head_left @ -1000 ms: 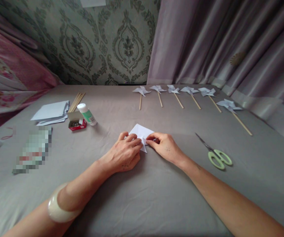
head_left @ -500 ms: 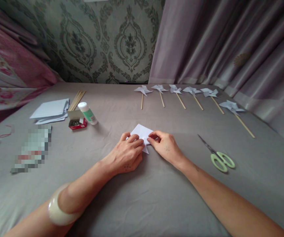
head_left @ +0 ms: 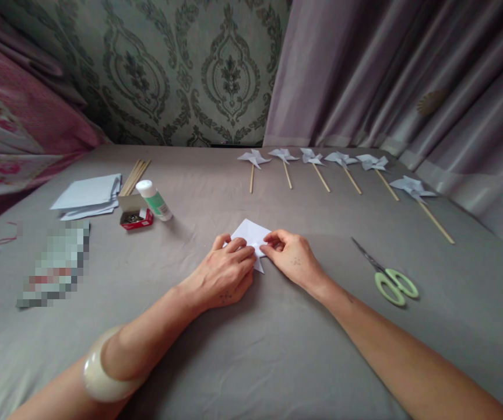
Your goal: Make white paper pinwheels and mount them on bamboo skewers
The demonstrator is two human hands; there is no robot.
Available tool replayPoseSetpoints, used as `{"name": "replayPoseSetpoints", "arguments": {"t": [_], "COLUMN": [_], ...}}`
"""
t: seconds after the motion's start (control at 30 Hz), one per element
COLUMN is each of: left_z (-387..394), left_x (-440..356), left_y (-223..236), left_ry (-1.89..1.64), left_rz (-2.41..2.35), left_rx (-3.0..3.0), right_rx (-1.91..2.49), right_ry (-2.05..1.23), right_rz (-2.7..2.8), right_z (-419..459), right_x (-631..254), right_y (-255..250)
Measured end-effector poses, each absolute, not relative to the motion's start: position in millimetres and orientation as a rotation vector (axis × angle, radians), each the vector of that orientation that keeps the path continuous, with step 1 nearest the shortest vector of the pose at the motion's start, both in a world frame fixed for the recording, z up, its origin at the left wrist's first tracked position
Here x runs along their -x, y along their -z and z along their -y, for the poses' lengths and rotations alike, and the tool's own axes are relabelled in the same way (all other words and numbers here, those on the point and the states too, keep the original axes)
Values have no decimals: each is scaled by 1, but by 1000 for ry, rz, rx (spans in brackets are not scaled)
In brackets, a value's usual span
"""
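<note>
A folded white paper square (head_left: 251, 233) lies on the grey cloth in the middle. My left hand (head_left: 225, 274) rests on its left part, fingers curled and pressing the paper down. My right hand (head_left: 292, 259) pinches a flap of the same paper at its right side with thumb and fingers. Both hands touch each other's fingertips over the paper's centre, hiding its near half.
Several finished paper pinwheels on sticks (head_left: 321, 166) lie in a row at the back right. Green-handled scissors (head_left: 386, 280) lie right of my hand. At the left are a glue bottle (head_left: 154, 200), a small red box of pins (head_left: 134, 214), wooden sticks (head_left: 135, 175) and a paper stack (head_left: 87, 195).
The hands have stayed on the paper with only slight finger shifts; the view has tilted a little.
</note>
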State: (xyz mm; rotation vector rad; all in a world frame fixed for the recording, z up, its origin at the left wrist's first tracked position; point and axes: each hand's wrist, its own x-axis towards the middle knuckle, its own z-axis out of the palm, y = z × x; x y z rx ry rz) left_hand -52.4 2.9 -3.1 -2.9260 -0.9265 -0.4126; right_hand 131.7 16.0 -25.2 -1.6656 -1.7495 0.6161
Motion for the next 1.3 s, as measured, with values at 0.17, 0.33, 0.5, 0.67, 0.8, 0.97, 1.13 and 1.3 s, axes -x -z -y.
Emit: {"name": "replayPoseSetpoints", "arguments": {"t": [0.17, 0.33, 0.5, 0.67, 0.8, 0.97, 1.13, 1.3], "left_z": [-4, -3, -3, -4, -5, -5, -8, -11], "left_x": [52, 51, 51, 52, 52, 52, 50, 48], "left_y": [4, 2, 2, 4, 5, 4, 5, 8], "left_ry": [405, 407, 423, 436, 437, 473, 493, 477], "left_rz": [932, 939, 943, 937, 941, 955, 1050, 1087], "left_rx": [2926, 2931, 2931, 2928, 2926, 2907, 2851, 2813], "right_rx": [1688, 1684, 1684, 1685, 1706, 1720, 1722, 1722], "right_ry": [-635, -632, -638, -667, -690, -681, -667, -671], "right_rz": [1743, 1742, 1737, 1741, 1741, 1755, 1765, 1767], "right_z": [-17, -18, -19, -20, -21, -21, -21, -22], "right_x": [-131, -131, -131, -131, -131, -131, -131, -131], "right_y": [26, 28, 27, 26, 26, 23, 22, 23]}}
